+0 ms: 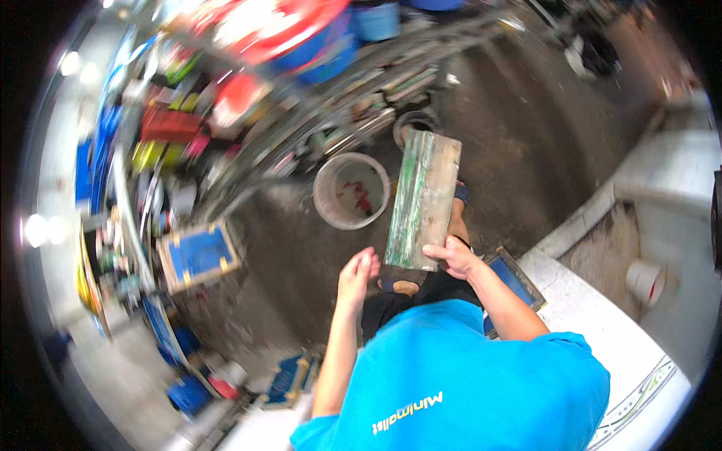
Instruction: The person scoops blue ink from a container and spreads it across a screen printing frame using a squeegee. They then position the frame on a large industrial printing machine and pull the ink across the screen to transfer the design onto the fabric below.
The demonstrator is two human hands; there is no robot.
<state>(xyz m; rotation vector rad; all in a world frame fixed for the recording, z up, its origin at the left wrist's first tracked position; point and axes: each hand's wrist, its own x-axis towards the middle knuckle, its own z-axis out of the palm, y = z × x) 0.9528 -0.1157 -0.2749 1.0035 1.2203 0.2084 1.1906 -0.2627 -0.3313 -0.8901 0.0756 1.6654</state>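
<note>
My right hand grips the lower end of a flat, worn wooden board, thumb on its face. Green paint streaks run down the board's left part; the rest is greyish-brown. It is held up in front of my legs, its far end pointing away. My left hand is raised left of the board, apart from it. The left fingers are curled together, with nothing visible in them. A whitish bucket with red pieces or stains inside stands on the floor beyond my left hand.
A smaller round container stands behind the board. A blurred metal rack with buckets and tubs fills the upper left. Blue-meshed wooden frames lie to the left and beside my right arm. A white table is at right, near a white bucket.
</note>
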